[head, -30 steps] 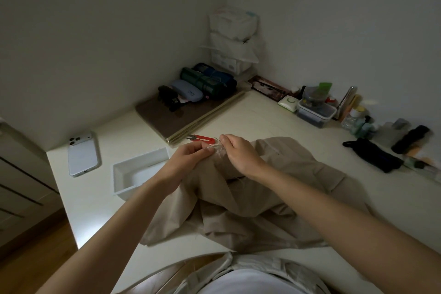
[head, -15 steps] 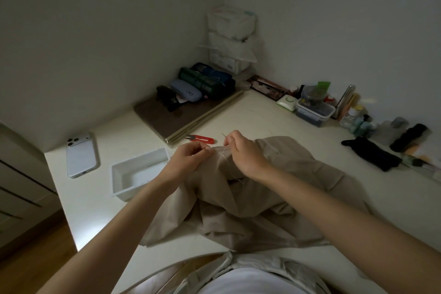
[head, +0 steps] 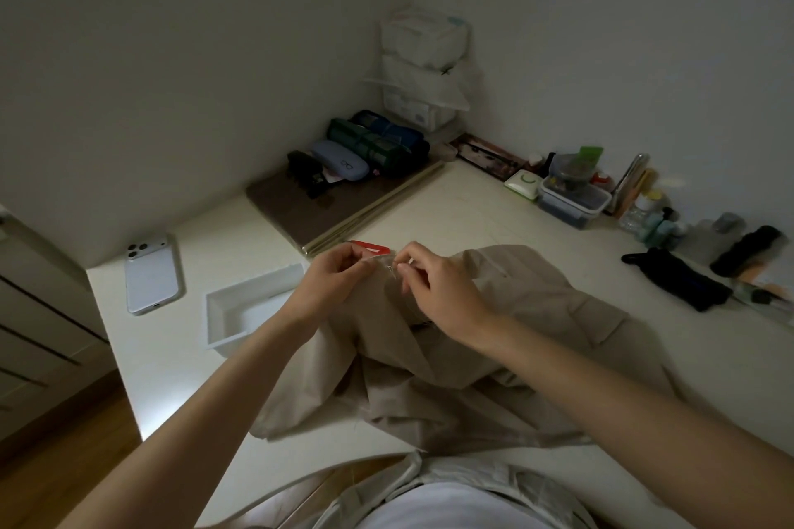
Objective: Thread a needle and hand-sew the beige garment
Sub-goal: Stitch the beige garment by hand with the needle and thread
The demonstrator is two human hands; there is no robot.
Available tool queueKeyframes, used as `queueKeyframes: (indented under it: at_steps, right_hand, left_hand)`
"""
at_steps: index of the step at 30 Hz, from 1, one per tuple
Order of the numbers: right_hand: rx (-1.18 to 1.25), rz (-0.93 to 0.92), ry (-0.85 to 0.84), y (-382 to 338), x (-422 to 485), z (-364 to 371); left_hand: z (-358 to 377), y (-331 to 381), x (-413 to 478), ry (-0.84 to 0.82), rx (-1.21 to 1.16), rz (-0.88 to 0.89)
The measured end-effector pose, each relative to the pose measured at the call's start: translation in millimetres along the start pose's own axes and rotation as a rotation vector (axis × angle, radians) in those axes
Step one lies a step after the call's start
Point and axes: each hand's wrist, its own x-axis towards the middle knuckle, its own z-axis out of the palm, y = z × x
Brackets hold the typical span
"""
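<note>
Your left arm [head: 240, 365] and right arm [head: 580, 378] bare, both reach forward, forearms angle in toward each other. Left hand [head: 333, 276]: fingers curled, thumb and finger pinch cloth [head: 515, 314] edge. Right hand [head: 436, 286]: back of hand up, fingers [head: 412, 271] curled, tips pinch thin needle [head: 390, 269]. Hands close together, fingertips just apart.
</note>
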Motion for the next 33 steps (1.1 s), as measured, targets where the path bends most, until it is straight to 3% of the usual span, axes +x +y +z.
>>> queueKeyframes:
  at_steps: [11, 17, 24, 33]
  right_hand:
    - [-0.046, 0.081, -0.058, 2, -1, 6]
    - [-0.056, 0.107, -0.058, -1, -1, 7]
    - [-0.010, 0.176, -0.041, -3, 3, 14]
    - [0.152, 0.291, -0.051, -15, 0, 19]
  left_hand:
    - [2, 3, -2, 0.000, 0.026, 0.016]
    - [4, 3, -7, 0.004, 0.074, 0.132]
    - [8, -4, -10, 0.079, 0.162, 0.301]
    - [12, -11, -14, 0.050, 0.139, 0.336]
